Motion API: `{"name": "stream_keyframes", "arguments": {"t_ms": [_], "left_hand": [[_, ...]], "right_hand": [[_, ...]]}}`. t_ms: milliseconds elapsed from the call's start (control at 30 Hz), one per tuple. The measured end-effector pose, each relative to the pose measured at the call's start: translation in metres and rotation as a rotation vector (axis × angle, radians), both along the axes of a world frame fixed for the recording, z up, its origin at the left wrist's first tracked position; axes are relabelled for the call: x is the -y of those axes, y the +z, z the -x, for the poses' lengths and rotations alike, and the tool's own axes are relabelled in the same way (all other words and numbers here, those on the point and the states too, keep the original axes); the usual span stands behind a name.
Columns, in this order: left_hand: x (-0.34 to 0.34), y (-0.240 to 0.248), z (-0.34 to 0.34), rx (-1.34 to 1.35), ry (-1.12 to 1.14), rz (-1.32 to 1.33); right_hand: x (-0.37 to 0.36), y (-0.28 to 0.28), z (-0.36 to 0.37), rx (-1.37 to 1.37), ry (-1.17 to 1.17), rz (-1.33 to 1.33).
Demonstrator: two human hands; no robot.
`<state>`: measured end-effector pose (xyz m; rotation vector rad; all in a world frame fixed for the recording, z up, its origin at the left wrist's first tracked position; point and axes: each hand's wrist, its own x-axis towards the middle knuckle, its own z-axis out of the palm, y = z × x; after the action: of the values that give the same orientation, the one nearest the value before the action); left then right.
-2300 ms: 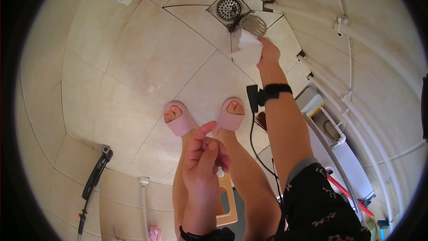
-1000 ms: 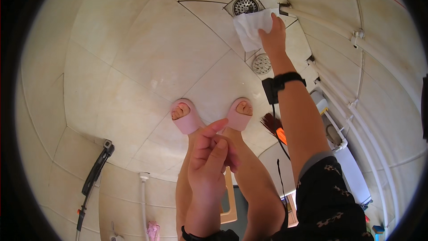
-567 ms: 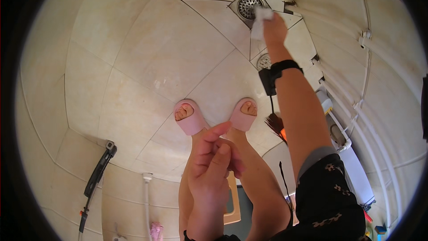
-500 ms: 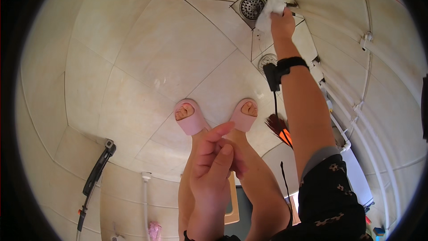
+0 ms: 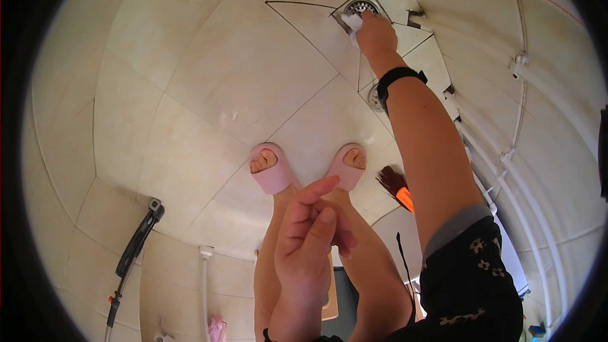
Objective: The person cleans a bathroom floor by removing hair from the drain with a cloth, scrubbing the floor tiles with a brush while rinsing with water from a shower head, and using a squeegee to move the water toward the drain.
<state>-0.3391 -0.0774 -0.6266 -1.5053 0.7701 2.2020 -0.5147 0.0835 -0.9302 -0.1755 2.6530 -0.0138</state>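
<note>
At the top of the view, my right hand [image 5: 377,34] is closed on a white wipe [image 5: 352,23], a crumpled thin sheet. It presses the wipe down at the near-left edge of a round metal floor drain [image 5: 363,7]. My fingers and the wipe cover part of the drain's grate. A second round drain [image 5: 375,97] lies nearer me, half hidden behind my right wrist with its black strap. My left hand [image 5: 311,231] hangs over my legs, fingers loosely bent and apart, with nothing in it.
My feet in pink slippers [image 5: 277,171] stand on beige floor tiles. A brush with dark bristles [image 5: 392,179] and an orange neck lies right of them. White pipes [image 5: 525,212] run along the right wall. A black-handled pole [image 5: 140,237] leans at the left.
My right hand has moved left with the wipe, from the tile beside the drain onto the drain's near edge. My left hand has hardly moved.
</note>
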Motion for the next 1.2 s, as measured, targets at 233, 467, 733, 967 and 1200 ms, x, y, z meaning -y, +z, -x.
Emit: {"name": "stream_keyframes", "arguments": {"t_ms": [233,467,733,967,1200], "left_hand": [[0.0,0.0,-0.002,0.05,-0.008,0.061],[-0.003,0.0,-0.006,-0.005,0.013,0.018],[-0.007,-0.001,-0.006,-0.022,0.016,0.023],[-0.01,-0.001,-0.005,0.007,0.024,0.048],[-0.012,-0.001,-0.005,0.015,0.008,0.055]], "right_hand": [[-0.015,0.041,-0.1,0.075,0.045,0.463],[-0.083,0.045,-0.097,-0.104,-0.367,0.41],[-0.076,0.033,-0.121,-0.116,-0.028,0.199],[-0.076,0.035,-0.133,0.107,-0.936,0.721],[-0.045,0.034,-0.129,-0.022,-0.322,-0.156]]}}
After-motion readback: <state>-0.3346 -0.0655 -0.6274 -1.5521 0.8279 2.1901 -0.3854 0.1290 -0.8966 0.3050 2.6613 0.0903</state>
